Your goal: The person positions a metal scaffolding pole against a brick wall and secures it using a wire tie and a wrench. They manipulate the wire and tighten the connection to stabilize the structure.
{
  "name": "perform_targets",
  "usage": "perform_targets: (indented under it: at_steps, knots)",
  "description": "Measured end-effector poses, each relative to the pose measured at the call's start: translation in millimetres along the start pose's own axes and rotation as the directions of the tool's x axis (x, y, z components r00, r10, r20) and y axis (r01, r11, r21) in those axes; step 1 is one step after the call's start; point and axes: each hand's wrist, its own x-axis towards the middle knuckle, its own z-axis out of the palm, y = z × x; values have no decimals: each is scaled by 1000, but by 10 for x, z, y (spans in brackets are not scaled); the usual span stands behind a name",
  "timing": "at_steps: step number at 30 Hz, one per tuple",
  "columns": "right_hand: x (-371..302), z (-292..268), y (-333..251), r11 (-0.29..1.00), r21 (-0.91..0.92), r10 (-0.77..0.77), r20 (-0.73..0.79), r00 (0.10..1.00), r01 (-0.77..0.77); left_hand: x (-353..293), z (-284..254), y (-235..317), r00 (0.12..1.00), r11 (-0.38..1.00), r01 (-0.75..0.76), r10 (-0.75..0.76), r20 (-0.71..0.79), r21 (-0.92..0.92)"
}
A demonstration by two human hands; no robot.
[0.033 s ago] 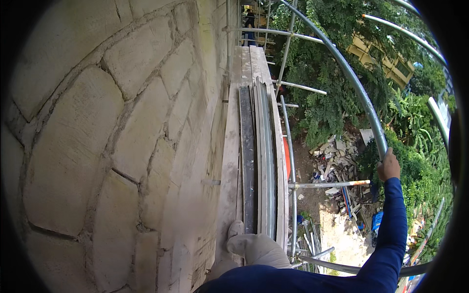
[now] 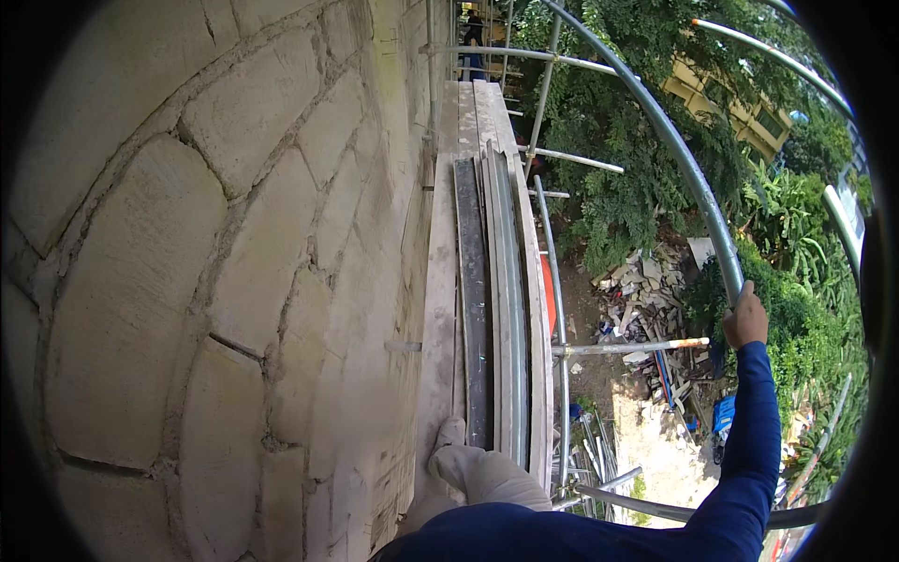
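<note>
Right hand (image 2: 746,318) is wrapping closed around the guardrail tube (image 2: 688,178) at three o'clock; steel, rigid, smooth, likely slippery. Left hand unseen.

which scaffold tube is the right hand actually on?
The right hand grips the upper guardrail tube, the long grey one curving down from the top. The short horizontal tube with the orange tip lies lower, untouched. No left hand shows.

Blue long sleeve (image 2: 758,421), pale trousers (image 2: 487,473)
</note>
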Motion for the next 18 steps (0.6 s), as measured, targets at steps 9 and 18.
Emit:
perform_targets:
  at_steps: [9,18]
  knots:
    - [-182,-144,-276,1000,0,-23,-91,996,23,100,-53,1404,982,980,-190,191,-2,-63]
    - [-190,-417,-508,995,65,72,-39,997,-69,-236,-265,3723,847,852,-518,499,183,73]
